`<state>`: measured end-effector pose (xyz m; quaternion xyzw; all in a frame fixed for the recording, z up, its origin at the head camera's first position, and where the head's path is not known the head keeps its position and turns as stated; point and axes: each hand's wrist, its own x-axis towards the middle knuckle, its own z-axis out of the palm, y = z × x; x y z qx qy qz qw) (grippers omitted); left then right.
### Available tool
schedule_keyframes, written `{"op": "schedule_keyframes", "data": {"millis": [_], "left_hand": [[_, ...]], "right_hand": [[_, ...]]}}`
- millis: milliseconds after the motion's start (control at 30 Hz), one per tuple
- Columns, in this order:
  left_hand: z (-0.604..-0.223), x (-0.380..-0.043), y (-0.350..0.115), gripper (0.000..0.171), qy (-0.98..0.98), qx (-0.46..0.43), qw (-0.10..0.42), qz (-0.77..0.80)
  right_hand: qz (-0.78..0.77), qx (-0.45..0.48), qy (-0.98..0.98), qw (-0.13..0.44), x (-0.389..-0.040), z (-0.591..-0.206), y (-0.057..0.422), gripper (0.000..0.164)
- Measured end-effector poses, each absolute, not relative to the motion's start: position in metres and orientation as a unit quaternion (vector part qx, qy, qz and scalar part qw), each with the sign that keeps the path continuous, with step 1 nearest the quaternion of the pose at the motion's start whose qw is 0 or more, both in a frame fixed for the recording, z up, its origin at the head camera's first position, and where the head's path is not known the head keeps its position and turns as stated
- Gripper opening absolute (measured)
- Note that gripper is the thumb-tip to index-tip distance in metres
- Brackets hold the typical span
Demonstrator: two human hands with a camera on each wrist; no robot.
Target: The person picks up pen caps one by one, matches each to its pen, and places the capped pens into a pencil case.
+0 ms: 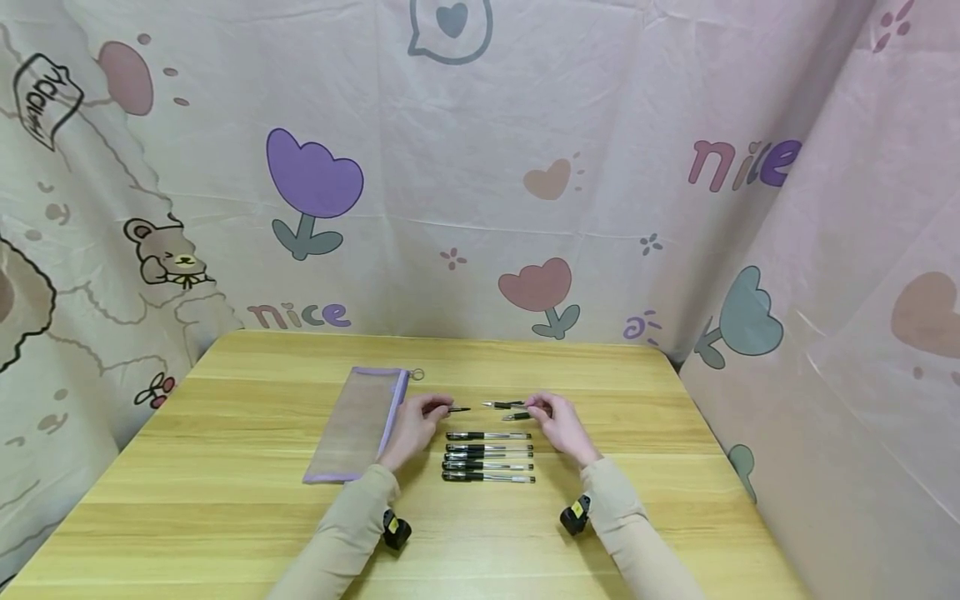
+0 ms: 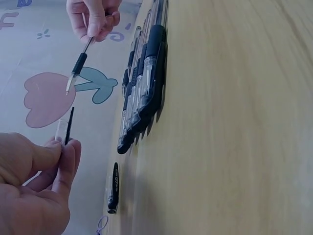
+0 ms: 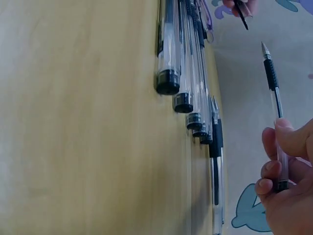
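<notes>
My right hand [image 1: 558,425] grips an uncapped gel pen [image 3: 271,76] near its rear end, the tip pointing toward my left hand. A clear pen cap with a black clip [image 2: 70,125] is pinched between the thumb and fingers of my left hand [image 1: 415,425]. The pen tip and the cap face each other with a gap between them. Below the left hand a loose cap [image 2: 113,188] lies on the table. Another uncapped pen [image 3: 216,142] rests on the table near the right hand. Several capped pens [image 1: 487,466] lie in a row between my forearms.
A mesh zip pouch with purple edging [image 1: 352,425] lies flat on the wooden table [image 1: 187,467], left of my left hand. Its ring [image 1: 417,375] sticks out at the far corner. Behind the table hangs a printed curtain [image 1: 420,275].
</notes>
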<state>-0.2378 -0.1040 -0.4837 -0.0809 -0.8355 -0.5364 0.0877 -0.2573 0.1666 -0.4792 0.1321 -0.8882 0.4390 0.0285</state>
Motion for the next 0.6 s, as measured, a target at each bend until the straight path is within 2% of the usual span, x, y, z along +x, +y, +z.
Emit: {"op": "schedule_keyframes", "data": {"millis": [300, 600], "left_hand": [[-0.485, -0.240, -0.098, 0.019, -0.795, -0.103, 0.080, -0.593], [-0.482, -0.237, -0.096, 0.019, -0.803, -0.110, 0.072, -0.581]], "right_hand": [[0.462, 0.140, -0.875, 0.027, -0.254, -0.476, 0.159, 0.016], [0.455, 0.140, -0.879, 0.035, -0.252, -0.475, 0.156, 0.014]]}}
